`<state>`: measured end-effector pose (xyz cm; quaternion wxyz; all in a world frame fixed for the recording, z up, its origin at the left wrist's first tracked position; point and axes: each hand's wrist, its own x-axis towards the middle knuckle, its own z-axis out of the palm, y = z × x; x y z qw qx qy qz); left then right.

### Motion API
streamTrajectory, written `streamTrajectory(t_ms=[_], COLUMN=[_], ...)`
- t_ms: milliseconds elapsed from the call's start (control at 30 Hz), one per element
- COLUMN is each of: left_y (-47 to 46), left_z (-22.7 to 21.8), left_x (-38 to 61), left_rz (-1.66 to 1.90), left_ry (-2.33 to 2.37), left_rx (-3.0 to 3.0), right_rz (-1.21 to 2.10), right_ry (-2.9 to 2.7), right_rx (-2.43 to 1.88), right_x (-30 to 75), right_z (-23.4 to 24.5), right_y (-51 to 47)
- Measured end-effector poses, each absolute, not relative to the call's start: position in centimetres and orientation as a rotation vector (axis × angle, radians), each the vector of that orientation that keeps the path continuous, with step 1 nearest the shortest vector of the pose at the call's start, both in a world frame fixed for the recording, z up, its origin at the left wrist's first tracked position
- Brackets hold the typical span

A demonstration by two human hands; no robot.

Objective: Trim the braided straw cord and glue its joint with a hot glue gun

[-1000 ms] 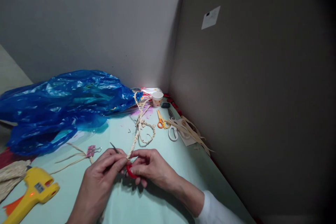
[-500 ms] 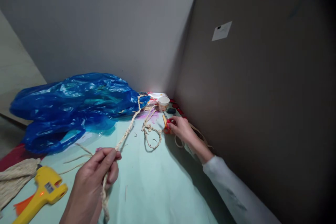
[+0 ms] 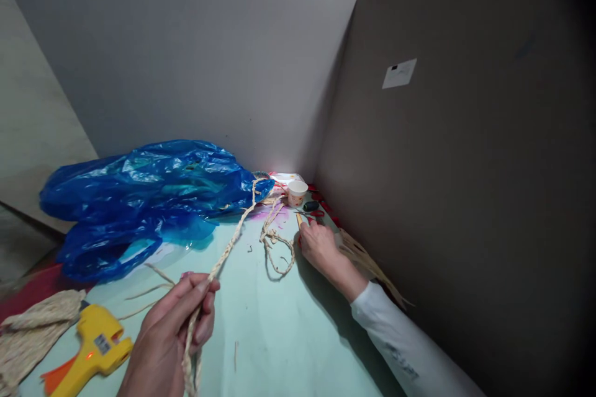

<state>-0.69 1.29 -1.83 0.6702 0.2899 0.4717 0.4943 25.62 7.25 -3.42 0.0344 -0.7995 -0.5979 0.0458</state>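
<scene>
My left hand (image 3: 179, 329) is closed around a braided straw cord (image 3: 228, 248). The cord stretches away to the blue plastic bag (image 3: 153, 180), and its near end hangs below my fingers. My right hand (image 3: 321, 249) reaches toward the back right of the table, its fingers curled down beside a yellow-orange object (image 3: 299, 219). Whatever is under those fingertips is hidden. Just beyond it lie red-handled scissors (image 3: 316, 213). To its left rests a loop of knotted straw cord (image 3: 279, 254).
A yellow glue gun (image 3: 100, 347) with a lit light lies at the front left, next to a woven straw piece (image 3: 41, 335). A paper cup (image 3: 297, 193) and a dark spool (image 3: 310, 205) stand at the back. Loose straw strands (image 3: 372, 260) run along the right partition (image 3: 442, 167).
The red-handled scissors have left my right hand and now lie on the table. That hand is lower, over the yellow-orange object. My left hand keeps its hold on the cord while the view has tilted up.
</scene>
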Motion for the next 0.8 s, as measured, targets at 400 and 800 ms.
streamTrajectory(t_ms=[400, 800], left_y=[1.6, 0.8], left_z=[-1.5, -1.8], left_x=[-2.5, -2.5], left_rz=[1.163, 1.140], left_ry=[1.059, 1.121], left_rx=[0.745, 0.778], right_rz=[0.956, 1.762], right_ry=[-1.349, -1.112], right_rx=[-1.718, -0.702], right_x=[28.8, 21.1], right_z=[-1.4, -2.1], right_y=[7.8, 0.4])
